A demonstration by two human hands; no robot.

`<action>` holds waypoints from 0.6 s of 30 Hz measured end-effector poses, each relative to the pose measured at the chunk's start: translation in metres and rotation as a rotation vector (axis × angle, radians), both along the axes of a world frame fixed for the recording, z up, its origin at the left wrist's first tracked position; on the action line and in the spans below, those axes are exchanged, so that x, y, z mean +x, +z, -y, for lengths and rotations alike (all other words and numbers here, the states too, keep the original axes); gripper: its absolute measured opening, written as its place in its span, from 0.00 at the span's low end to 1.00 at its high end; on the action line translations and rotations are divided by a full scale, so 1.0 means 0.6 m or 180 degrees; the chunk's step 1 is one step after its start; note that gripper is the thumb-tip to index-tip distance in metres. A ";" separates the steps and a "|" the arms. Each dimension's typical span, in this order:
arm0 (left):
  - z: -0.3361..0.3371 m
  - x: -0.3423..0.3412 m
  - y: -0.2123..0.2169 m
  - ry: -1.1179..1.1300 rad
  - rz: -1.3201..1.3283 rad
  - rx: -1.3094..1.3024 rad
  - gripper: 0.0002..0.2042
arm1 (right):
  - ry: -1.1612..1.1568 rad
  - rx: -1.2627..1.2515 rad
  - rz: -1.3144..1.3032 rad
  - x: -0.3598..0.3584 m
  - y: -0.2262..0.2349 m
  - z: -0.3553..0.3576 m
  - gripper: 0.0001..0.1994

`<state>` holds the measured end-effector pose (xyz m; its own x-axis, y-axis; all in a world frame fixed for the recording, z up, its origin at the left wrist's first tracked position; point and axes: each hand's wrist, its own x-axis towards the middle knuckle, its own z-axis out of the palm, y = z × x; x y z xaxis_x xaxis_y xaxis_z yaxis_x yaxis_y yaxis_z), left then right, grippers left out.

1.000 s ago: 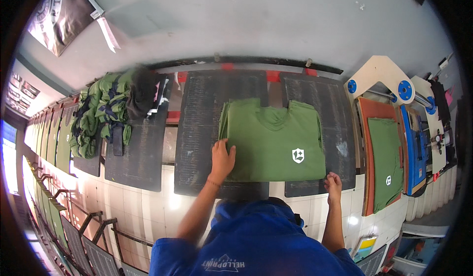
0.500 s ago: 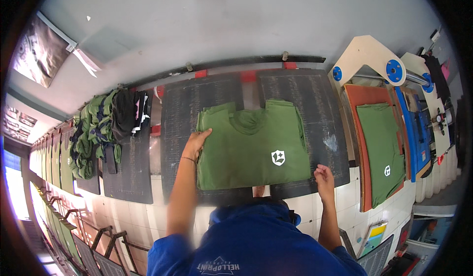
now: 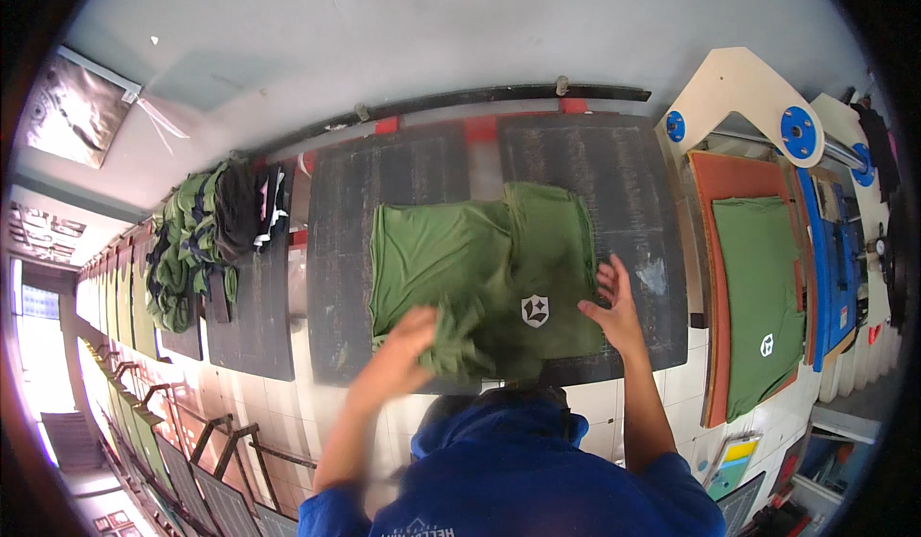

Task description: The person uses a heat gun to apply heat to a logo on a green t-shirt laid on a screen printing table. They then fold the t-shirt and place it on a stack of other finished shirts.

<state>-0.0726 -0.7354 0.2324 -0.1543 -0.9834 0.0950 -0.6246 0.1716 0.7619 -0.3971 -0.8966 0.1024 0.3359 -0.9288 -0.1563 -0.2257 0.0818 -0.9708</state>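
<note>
A green T-shirt (image 3: 480, 259) with a small white emblem lies across two dark flat boards (image 3: 585, 173). My left hand (image 3: 414, 338), blurred by motion, grips the near left edge of the shirt and bunches the cloth there. My right hand (image 3: 614, 309) lies flat with fingers spread on the shirt's near right corner, half on the dark board.
A heap of green and black garments (image 3: 197, 240) lies on a dark board at the left. To the right, another green T-shirt (image 3: 758, 297) lies on an orange board beside a pale wooden frame (image 3: 739, 86) with blue discs. Rows of boards run off lower left.
My left hand has moved from the shirt's left side to its near edge and gathered the cloth. My right hand has slid up onto the shirt's right corner. The view has tilted.
</note>
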 end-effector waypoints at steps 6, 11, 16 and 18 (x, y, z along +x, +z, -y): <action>-0.078 -0.028 0.030 0.0198 -0.0245 0.0147 0.11 | 0.0573 0.0308 0.0518 0.016 -0.013 0.074 0.64; -0.112 -0.024 0.019 0.0264 -0.0311 -0.0017 0.12 | 0.1274 0.1102 0.1196 0.057 -0.058 0.161 0.59; -0.129 -0.022 0.014 0.0680 -0.0428 0.0153 0.17 | 0.1570 0.2198 0.0244 0.111 -0.054 0.186 0.53; -0.146 -0.014 -0.002 0.0747 -0.0547 0.0178 0.21 | 0.1383 0.1949 0.0108 0.115 -0.043 0.178 0.54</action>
<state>-0.0808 -0.6480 0.2311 0.0917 -0.9948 0.0447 -0.5032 -0.0075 0.8641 -0.3280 -1.0032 0.0764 0.6663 -0.4619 -0.5855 -0.3314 0.5199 -0.7873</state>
